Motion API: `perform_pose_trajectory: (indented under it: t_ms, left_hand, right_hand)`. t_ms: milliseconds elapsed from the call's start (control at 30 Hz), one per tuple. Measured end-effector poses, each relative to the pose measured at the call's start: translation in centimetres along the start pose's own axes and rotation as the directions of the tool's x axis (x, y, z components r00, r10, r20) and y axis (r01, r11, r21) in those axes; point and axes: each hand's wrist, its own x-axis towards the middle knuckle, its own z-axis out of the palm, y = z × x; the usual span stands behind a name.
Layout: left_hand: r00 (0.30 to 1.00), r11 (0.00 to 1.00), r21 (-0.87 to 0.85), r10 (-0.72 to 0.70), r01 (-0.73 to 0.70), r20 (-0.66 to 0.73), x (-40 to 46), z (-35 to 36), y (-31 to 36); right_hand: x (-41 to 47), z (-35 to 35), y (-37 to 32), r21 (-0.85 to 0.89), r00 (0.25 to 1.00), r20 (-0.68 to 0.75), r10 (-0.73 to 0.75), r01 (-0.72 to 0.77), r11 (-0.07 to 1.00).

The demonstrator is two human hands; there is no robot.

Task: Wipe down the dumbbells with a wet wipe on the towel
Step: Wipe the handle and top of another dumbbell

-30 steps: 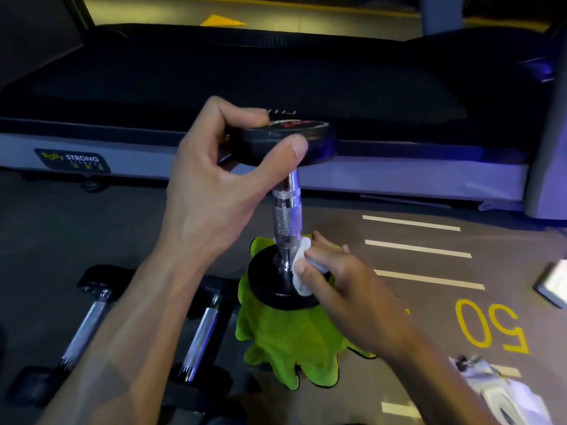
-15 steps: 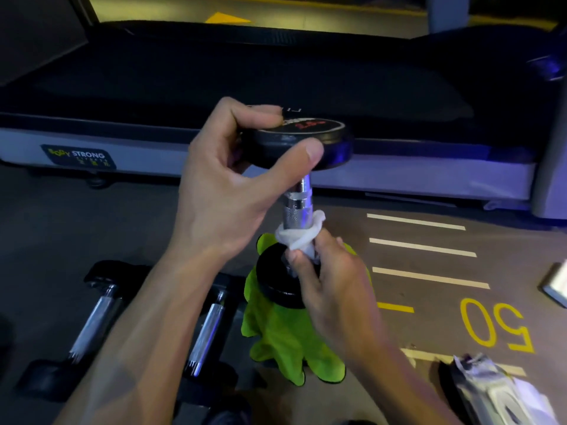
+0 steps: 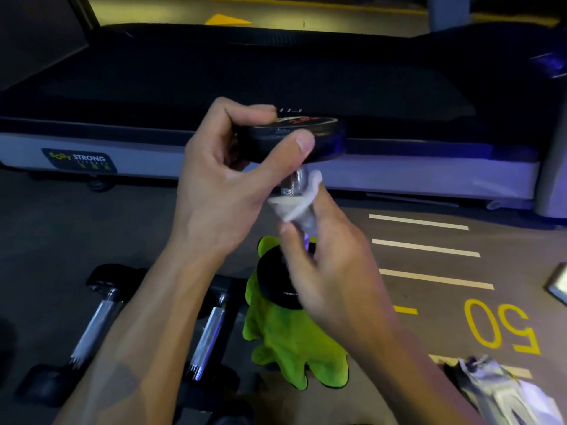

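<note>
We steady the heavy, rigid dumbbell (image 3: pixel 291 139) upright on the green towel (image 3: pixel 288 342), left hand (image 3: pixel 221 191) gripping its top head, right hand (image 3: pixel 331 265) pinching the limp wet wipe (image 3: pixel 297 204) round the slick chrome handle.

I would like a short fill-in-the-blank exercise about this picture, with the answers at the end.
1. The dumbbell stands upright on a ____ towel.
2. The left hand grips its ____ end.
3. The right hand holds a white ____ against the handle.

Answers: green; top; wipe
</note>
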Motion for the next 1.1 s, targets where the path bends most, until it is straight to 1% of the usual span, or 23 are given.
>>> perform_pose_trajectory:
  t_ms: [100, 133, 200, 267, 333, 367, 400, 433, 500, 533, 567, 600, 667, 767, 800, 867, 900, 967, 1000, 1033, 1100]
  left_hand:
    - [1.000, 1.000, 0.023, -0.010, 0.010, -0.002, 0.1, -0.2, 0.0]
    - [1.000, 1.000, 0.029, -0.009, 0.009, -0.002, 0.2, -0.3, -0.1]
    - [1.000, 0.999, 0.037, 0.004, -0.004, 0.002, 0.2, -0.3, -0.1]
    - [1.000, 0.999, 0.042, 0.023, -0.023, 0.009, 0.1, -0.1, -0.1]
    - [0.999, 0.998, 0.048, 0.037, -0.037, 0.014, 0.1, 0.2, -0.1]
    - [0.999, 0.998, 0.057, 0.040, -0.041, 0.015, 0.1, 0.4, -0.1]
    - [0.999, 0.997, 0.069, 0.041, -0.042, 0.015, 0.2, 0.6, -0.1]
    - [0.999, 0.996, 0.077, 0.036, -0.037, 0.009, 0.4, 0.6, -0.1]
    - [1.000, 0.998, 0.067, 0.017, -0.016, -0.007, 0.7, 0.5, -0.4]
    - [1.000, 0.998, 0.056, 0.009, -0.008, -0.014, 0.9, 0.4, -0.5]
    - [1.000, 0.999, 0.040, 0.005, -0.004, -0.022, 1.0, 0.3, -0.6]
    - [1.000, 1.000, 0.020, 0.002, -0.001, -0.028, 1.1, 0.2, -0.8]
    - [0.999, 1.000, 0.009, 0.004, -0.004, -0.034, 1.1, -0.1, -1.0]
    - [1.000, 1.000, 0.013, 0.009, -0.009, -0.021, 1.0, -0.4, -0.9]
    - [1.000, 1.000, 0.003, 0.006, -0.006, -0.022, 1.0, -0.5, -0.9]
    - [0.999, 1.000, -0.017, -0.003, 0.003, -0.033, 1.0, -0.7, -0.8]
    - [0.999, 1.000, -0.031, -0.008, 0.007, -0.033, 1.1, -0.9, -0.9]
    - [1.000, 0.998, -0.068, -0.019, 0.018, -0.020, 1.1, -1.1, -1.0]
    - [1.000, 0.997, -0.078, -0.022, 0.021, -0.012, 1.1, -1.1, -1.1]
    - [1.000, 0.997, -0.076, -0.021, 0.020, -0.006, 1.1, -1.2, -1.0]
    - [1.000, 0.999, -0.053, -0.008, 0.008, -0.001, 0.9, -1.3, -1.0]
  right_hand:
    - [-1.0, 0.8, -2.7, 0.086, 0.997, 0.079, 0.007, -0.014, 0.996]
    - [-1.3, 1.3, -2.9, 0.111, 0.999, 0.053, 0.001, -0.007, 0.994]
    - [-1.1, 2.2, -2.5, 0.119, 0.994, -0.109, -0.020, 0.033, 0.992]
    - [0.4, 2.7, -2.0, 0.147, 0.967, -0.255, 0.007, 0.031, 0.989]
    - [2.2, 2.9, -1.5, 0.144, 0.937, -0.343, 0.067, -0.018, 0.989]
    - [3.0, 2.8, -1.4, 0.136, 0.930, -0.356, 0.090, -0.043, 0.990]
    - [3.7, 2.7, -1.2, 0.150, 0.931, -0.349, 0.105, -0.055, 0.987]
    - [4.2, 2.5, -1.0, 0.208, 0.942, -0.315, 0.115, -0.049, 0.977]
    - [5.1, 2.1, -0.4, 0.401, 0.966, -0.213, 0.144, -0.048, 0.915]
    - [5.3, 2.0, -0.3, 0.450, 0.974, -0.169, 0.153, -0.061, 0.891]
    - [5.5, 1.9, -0.3, 0.433, 0.979, -0.143, 0.146, -0.071, 0.899]
    - [5.4, 2.0, -0.5, 0.372, 0.983, -0.130, 0.127, -0.070, 0.926]
    - [4.9, 2.5, -1.0, 0.242, 0.985, -0.152, 0.086, -0.047, 0.969]
    - [4.7, 2.6, -1.3, 0.118, 0.983, -0.176, 0.045, -0.024, 0.993]
    - [5.0, 2.3, -1.3, 0.129, 0.988, -0.146, 0.058, -0.039, 0.991]
    - [5.8, 1.7, -1.2, 0.215, 0.991, -0.082, 0.108, -0.088, 0.973]
    - [6.2, 1.4, -0.9, 0.283, 0.987, -0.061, 0.146, -0.123, 0.951]
    - [6.7, 1.3, -0.7, 0.455, 0.973, -0.037, 0.227, -0.185, 0.871]
    - [6.7, 1.4, -0.6, 0.497, 0.973, -0.039, 0.227, -0.178, 0.849]
    - [6.5, 1.6, -0.8, 0.489, 0.977, -0.055, 0.204, -0.152, 0.859]
    - [5.7, 2.2, -1.5, 0.383, 0.983, -0.127, 0.134, -0.076, 0.921]
